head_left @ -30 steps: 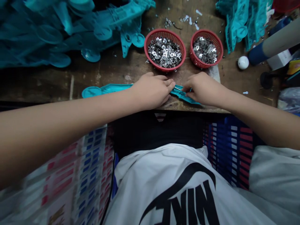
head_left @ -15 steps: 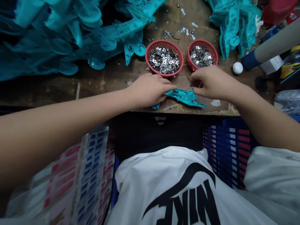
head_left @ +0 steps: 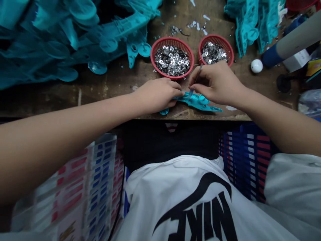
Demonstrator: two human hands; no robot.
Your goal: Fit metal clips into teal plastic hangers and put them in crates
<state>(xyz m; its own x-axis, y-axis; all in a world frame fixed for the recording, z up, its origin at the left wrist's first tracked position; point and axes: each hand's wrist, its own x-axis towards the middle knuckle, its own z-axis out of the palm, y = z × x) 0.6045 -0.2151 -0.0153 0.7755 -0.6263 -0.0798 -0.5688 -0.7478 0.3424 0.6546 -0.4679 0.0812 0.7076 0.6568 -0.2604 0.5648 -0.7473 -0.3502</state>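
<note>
My left hand (head_left: 162,95) is closed on the left end of a turquoise plastic part (head_left: 200,103), pressing it to the bench near the front edge. In my right hand (head_left: 217,82), thumb and fingers pinch a slim metal tool (head_left: 199,72) that looks like tweezers. Its lower end points down at the middle of the turquoise part; whether it touches, I cannot tell. Just beyond my hands stand a red basket (head_left: 153,62) of small shiny metal pieces and a smaller red basket (head_left: 230,50) with similar pieces.
Turquoise parts (head_left: 57,50) are heaped at the left, and more turquoise parts (head_left: 247,26) lie at the back right. A white ball (head_left: 256,66) and a grey tube (head_left: 298,42) are on the right. Plastic crates (head_left: 247,160) stand below the bench edge on both sides.
My right hand has moved left and turned, bringing the slim metal tool over the turquoise part. My left hand keeps its hold. The view has shifted slightly.
</note>
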